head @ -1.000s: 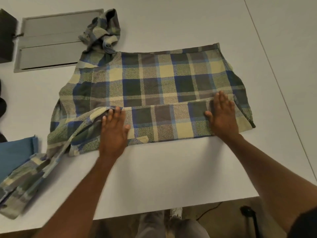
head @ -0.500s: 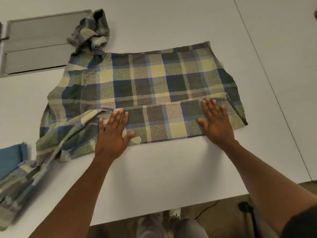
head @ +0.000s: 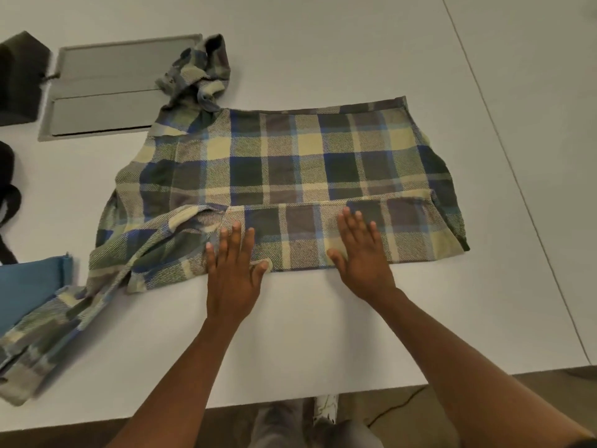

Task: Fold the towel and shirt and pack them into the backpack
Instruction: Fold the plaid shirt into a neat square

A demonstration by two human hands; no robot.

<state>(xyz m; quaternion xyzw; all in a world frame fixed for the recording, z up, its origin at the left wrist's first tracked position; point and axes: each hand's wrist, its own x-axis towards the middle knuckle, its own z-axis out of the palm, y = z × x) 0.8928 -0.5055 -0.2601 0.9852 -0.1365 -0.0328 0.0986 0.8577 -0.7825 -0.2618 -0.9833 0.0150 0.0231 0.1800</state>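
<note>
Inventory: plaid shirt [head: 290,169], one; blue towel [head: 27,289], one, partly out of frame; hands, two, left [head: 233,270] and right [head: 361,253]; white table [head: 323,334], one; grey recessed panel [head: 106,88], one.

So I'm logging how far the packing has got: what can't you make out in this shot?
- Backpack: not identifiable in the head view; only dark shapes cut by the left edge.
- Towel: blue cloth cut by the left edge, partly under a shirt sleeve, so its folding is unclear.
- Sleeve end: blurred.
- Shirt under the left hand and right hand: covered.
</note>
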